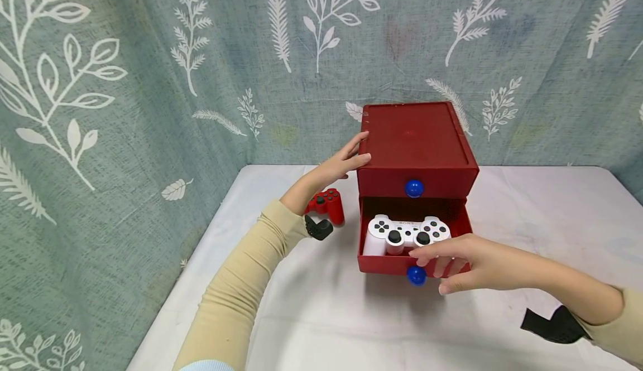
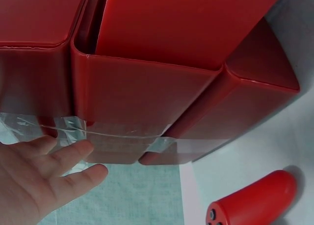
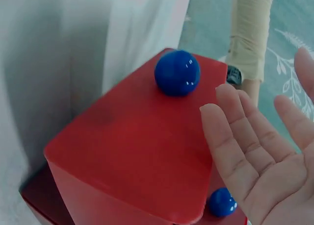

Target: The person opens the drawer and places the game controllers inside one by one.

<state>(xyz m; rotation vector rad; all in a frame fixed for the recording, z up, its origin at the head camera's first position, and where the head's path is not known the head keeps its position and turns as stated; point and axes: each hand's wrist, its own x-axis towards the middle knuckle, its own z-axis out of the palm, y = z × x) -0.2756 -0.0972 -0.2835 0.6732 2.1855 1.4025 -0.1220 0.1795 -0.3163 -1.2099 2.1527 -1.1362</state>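
A red drawer box stands on the table with its lower drawer pulled out. Inside that drawer lies a white game controller. My left hand rests its fingers against the box's upper left side; in the left wrist view its fingers are spread beside the red wall. Over the front right of the drawer, my right hand hovers with relaxed fingers, holding nothing. A blue knob on the drawer front is just left of its fingertips. Another blue knob sits on the closed upper drawer.
A red game controller lies on the table left of the box, partly behind my left wrist. The white-covered table reaches back to a green leaf-patterned curtain. Clear tape runs along the box's side.
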